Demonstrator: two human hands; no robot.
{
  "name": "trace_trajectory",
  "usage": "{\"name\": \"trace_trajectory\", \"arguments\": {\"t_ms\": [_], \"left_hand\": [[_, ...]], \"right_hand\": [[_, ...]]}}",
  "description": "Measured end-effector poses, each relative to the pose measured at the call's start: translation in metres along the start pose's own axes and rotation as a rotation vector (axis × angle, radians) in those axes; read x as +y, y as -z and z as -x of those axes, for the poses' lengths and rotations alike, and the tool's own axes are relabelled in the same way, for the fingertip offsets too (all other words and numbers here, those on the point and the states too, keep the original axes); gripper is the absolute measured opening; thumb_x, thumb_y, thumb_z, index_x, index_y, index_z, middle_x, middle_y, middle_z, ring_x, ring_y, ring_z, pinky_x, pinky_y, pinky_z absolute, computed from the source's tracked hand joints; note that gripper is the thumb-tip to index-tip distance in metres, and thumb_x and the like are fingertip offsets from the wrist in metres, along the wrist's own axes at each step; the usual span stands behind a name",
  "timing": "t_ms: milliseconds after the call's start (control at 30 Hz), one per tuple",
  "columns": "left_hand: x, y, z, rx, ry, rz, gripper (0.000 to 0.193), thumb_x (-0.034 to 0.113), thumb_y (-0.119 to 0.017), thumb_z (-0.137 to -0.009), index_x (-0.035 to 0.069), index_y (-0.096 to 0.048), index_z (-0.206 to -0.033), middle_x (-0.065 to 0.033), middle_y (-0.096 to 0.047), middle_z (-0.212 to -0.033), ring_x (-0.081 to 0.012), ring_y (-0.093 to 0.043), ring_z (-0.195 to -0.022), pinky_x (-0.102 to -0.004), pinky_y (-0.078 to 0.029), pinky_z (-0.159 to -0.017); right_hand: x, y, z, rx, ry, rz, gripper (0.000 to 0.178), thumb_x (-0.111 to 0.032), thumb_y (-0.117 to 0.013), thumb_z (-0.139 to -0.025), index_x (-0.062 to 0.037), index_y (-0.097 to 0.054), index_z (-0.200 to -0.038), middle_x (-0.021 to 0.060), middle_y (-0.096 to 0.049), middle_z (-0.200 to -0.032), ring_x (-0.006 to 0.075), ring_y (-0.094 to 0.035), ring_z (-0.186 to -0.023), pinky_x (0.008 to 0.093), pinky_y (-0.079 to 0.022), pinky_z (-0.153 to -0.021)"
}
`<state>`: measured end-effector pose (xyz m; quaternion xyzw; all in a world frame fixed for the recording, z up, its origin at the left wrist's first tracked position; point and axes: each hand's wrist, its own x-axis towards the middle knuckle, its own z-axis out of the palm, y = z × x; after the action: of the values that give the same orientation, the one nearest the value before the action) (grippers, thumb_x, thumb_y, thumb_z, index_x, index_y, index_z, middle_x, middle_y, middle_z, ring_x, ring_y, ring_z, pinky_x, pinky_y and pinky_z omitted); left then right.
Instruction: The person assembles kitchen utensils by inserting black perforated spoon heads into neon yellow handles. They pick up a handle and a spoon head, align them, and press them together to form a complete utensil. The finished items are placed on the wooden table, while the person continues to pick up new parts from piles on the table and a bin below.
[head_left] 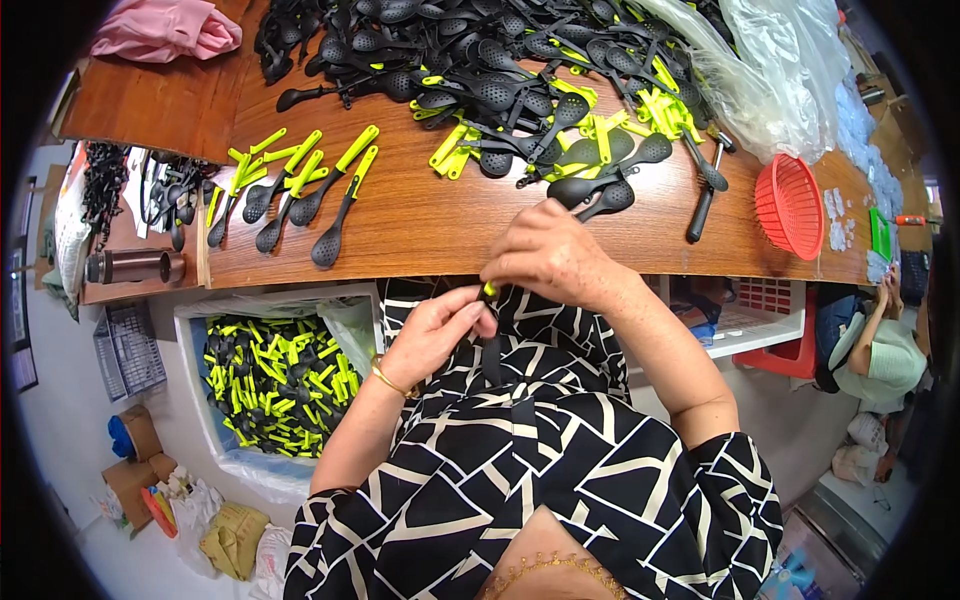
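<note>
Both hands meet just below the near edge of the brown wooden surface (400,230), in front of the person's black-and-white patterned top. The right hand (550,255) has its grip narrowed around the yellow-green end of a slim black plastic utensil handle (490,345), only a small bright tip showing between the fingertips. The left hand (435,330), with a gold bangle at the wrist, has its grip closed on the same handle just beneath that tip; the dark shaft hangs down from the surface edge against the top.

On the surface, left of the hands, lies a row of black slotted plastic spoons with yellow-green handles (300,190), laid side by side. Farther back on the surface sits a big heap of black spoons and loose yellow-green handle pieces (500,80). Right of the hands on the surface stands a red plastic basket (790,205), with clear plastic bags (770,80) behind it. Below the surface's edge, left of the left hand, a lined bin full of finished black and yellow-green utensils (275,380) stands on the floor.
</note>
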<state>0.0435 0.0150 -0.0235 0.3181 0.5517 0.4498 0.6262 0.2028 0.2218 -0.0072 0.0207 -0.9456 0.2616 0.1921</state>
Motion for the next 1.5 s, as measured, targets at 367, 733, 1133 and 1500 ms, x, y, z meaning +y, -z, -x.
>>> {"name": "trace_trajectory", "arguments": {"t_ms": [367, 733, 1133, 1500], "left_hand": [[-0.051, -0.026, -0.021, 0.437, -0.080, 0.400, 0.016, 0.014, -0.071, -0.102, 0.001, -0.071, -0.112, -0.0084, -0.076, -0.096, -0.0126, -0.068, -0.073, -0.0247, -0.055, -0.073], [-0.079, -0.032, -0.030, 0.508, -0.229, 0.380, 0.021, 0.014, -0.069, -0.103, -0.001, -0.073, -0.119, -0.0071, -0.075, -0.103, -0.0119, -0.068, -0.083, -0.0247, -0.055, -0.077], [-0.002, 0.040, 0.004, 0.651, -0.180, -0.092, 0.027, 0.013, -0.065, -0.105, -0.004, -0.066, -0.126, -0.0138, -0.076, -0.108, -0.0141, -0.072, -0.088, -0.0272, -0.057, -0.080], [0.029, 0.010, -0.029, 0.630, -0.557, -0.545, 0.038, 0.010, -0.067, -0.103, -0.002, -0.064, -0.139, -0.0153, -0.065, -0.140, -0.0233, -0.061, -0.130, -0.0361, -0.047, -0.111]], "right_hand": [[0.014, -0.025, -0.018, -0.010, 0.018, 0.026, 0.021, -0.029, -0.079, -0.084, -0.0183, -0.077, -0.102, 0.0024, -0.065, -0.132, 0.0287, -0.052, -0.136, 0.0526, -0.035, -0.117], [-0.034, -0.053, -0.013, 0.118, -0.545, 0.118, 0.082, -0.033, -0.086, -0.078, -0.0272, -0.052, -0.152, 0.0136, -0.031, -0.166, 0.0420, -0.023, -0.155, 0.0681, -0.014, -0.124], [0.043, -0.006, -0.032, 0.377, -0.266, 0.295, 0.028, -0.019, -0.080, -0.086, -0.0150, -0.074, -0.112, 0.0013, -0.072, -0.118, 0.0266, -0.061, -0.120, 0.0436, -0.042, -0.101], [0.060, 0.016, -0.020, 0.583, -0.309, 0.365, 0.013, -0.019, -0.083, -0.083, -0.0126, -0.076, -0.092, 0.0023, -0.072, -0.113, 0.0255, -0.061, -0.117, 0.0428, -0.040, -0.106]]}}
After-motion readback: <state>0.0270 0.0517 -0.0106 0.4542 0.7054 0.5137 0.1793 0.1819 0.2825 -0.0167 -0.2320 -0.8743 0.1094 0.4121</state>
